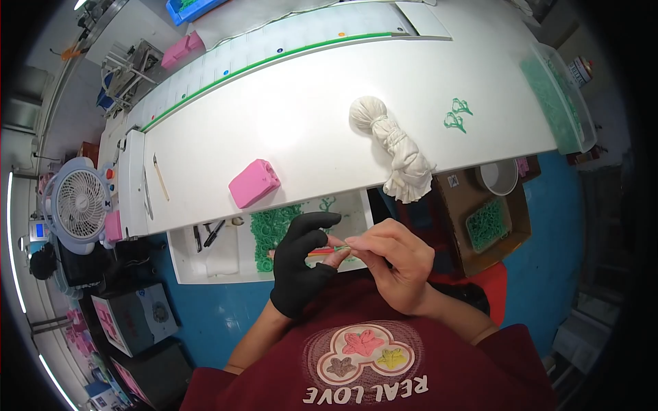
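Head view, looking down at two hands held close over a red shirt. Left hand (299, 264), in a black glove with open fingertips, pinches a thin red-and-green tool (327, 251). Bare right hand (394, 264) curls shut around the tool's right end, fingertips meeting the left's. Just beyond them sits a white tray (205, 264) of green rings (273, 229). Farther off, on the white table (288, 130), lie a pink block (253, 182) and a knotted white cloth (394, 147).

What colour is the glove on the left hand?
Black. The glove on the left hand shows best in the head view.
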`<move>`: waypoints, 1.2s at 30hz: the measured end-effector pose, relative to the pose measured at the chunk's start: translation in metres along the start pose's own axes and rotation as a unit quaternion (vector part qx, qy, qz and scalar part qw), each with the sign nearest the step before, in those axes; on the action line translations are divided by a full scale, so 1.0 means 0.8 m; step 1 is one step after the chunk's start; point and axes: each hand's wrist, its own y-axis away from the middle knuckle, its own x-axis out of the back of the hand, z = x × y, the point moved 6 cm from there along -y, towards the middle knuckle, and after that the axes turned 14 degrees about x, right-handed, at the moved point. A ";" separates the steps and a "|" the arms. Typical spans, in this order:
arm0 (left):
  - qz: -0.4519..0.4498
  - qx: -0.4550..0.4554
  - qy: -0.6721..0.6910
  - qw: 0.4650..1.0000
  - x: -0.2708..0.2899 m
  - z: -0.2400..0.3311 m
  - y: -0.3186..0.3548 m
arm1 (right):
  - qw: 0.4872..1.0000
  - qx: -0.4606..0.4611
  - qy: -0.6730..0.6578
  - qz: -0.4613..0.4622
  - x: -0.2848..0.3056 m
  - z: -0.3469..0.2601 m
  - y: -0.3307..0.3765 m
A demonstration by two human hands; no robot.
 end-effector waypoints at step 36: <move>0.006 0.002 0.000 1.000 0.003 -0.004 0.004 | 0.998 -0.027 0.048 0.034 0.018 0.001 0.005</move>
